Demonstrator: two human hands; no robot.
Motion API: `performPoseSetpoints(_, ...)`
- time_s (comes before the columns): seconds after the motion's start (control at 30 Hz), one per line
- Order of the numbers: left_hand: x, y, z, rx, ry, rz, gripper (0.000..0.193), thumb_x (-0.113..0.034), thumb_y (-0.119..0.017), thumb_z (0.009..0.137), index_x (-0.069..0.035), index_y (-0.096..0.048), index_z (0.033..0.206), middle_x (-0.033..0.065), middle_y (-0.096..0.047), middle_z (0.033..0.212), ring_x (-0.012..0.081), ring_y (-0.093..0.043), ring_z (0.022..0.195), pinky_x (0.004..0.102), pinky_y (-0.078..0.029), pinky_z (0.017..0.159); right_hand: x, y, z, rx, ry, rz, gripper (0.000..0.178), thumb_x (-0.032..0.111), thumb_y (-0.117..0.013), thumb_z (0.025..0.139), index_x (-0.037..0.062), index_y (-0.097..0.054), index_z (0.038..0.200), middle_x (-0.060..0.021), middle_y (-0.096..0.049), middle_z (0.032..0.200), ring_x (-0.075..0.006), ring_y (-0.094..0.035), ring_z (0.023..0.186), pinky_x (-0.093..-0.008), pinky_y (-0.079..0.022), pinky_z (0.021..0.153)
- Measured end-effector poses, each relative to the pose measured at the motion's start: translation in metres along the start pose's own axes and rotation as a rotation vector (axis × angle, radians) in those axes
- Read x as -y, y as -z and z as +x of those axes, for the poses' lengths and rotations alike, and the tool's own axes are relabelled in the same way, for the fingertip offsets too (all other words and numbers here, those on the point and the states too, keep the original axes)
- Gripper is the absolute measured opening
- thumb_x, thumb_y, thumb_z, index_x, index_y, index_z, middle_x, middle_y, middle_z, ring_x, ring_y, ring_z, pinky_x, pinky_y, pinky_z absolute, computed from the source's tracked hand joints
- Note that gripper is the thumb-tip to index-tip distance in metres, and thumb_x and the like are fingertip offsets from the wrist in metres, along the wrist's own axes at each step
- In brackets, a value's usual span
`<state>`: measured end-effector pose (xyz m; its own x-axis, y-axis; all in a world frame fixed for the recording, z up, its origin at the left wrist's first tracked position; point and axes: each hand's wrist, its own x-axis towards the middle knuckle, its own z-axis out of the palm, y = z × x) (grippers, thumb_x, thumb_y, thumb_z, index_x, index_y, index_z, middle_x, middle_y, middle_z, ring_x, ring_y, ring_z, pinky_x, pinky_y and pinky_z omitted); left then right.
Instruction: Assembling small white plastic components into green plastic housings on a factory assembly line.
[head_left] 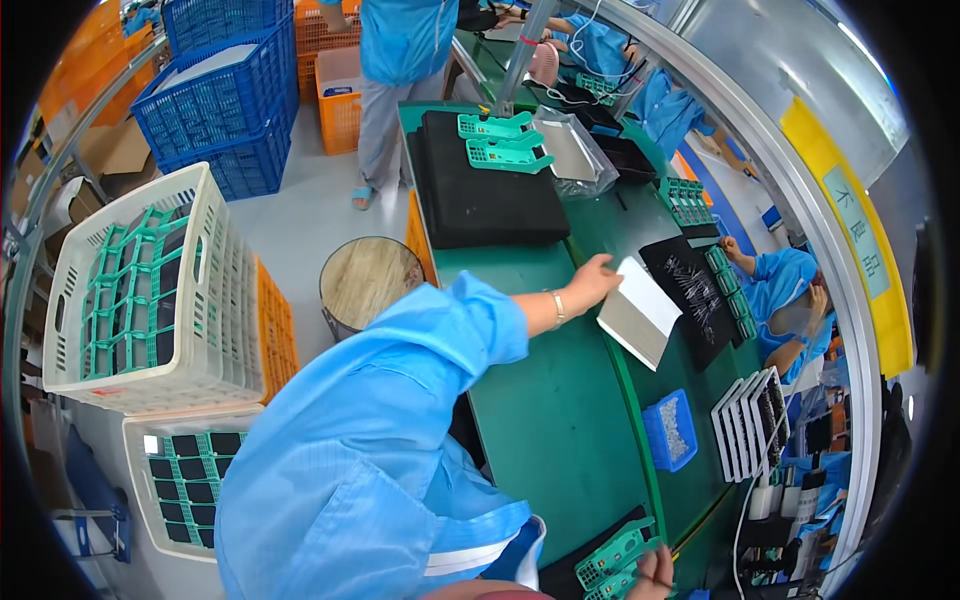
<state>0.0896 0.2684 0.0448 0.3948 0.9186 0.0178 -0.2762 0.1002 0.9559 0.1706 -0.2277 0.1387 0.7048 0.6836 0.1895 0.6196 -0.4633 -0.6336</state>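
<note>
My left hand (591, 284), with a band at its wrist, stretches out over the green bench. Its fingers are closed on the near upper corner of a flat white piece (645, 305), which has a beige-grey part along its lower side. At the bottom edge my right hand (654, 575) shows only in part and a little blurred. Its fingers look slightly apart, with nothing visible in them, beside perforated teal plastic holders (612, 560) on a black pad. Right of the white piece lies a black mat (692, 300) with many small, thin metallic-looking parts.
A blue bin (670, 430) of small pale parts and a row of white frames (745, 425) stand to the right. Black foam (480, 205) bears teal holders. Crates (190, 300) and a round stool (370, 280) stand left. Across the bench sits a co-worker (790, 300).
</note>
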Motion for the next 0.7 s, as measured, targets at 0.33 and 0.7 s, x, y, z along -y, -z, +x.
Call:
performPoseSetpoints(0.33,-0.015,0.087,-0.071,0.156,-0.548,0.723,0.040,-0.009,-0.054,0.079,-0.008,-0.050,0.118,0.0153,-0.049,0.122,0.0326,-0.044,0.116,0.0396,-0.037,0.099,0.159,-0.127,0.015,0.711,0.532,0.878,0.031,-0.003,-0.063,0.070,-0.0021,-0.061,0.101,-0.0170,-0.065,0.082,-0.0266,-0.064,0.071,-0.0345,-0.052,0.065)
performPoseSetpoints(0.7,-0.041,0.184,-0.140,-0.025,-0.824,0.974,0.031,0.001,-0.048,0.076,-0.005,-0.055,0.106,0.0142,-0.058,0.106,0.0318,-0.053,0.100,0.0417,-0.041,0.088,0.179,-0.023,0.040,0.560,1.401,2.096,0.010,0.007,-0.051,0.083,0.0049,-0.060,0.081,-0.0052,-0.059,0.064,-0.0130,-0.053,0.049,-0.0235,-0.045,0.049)
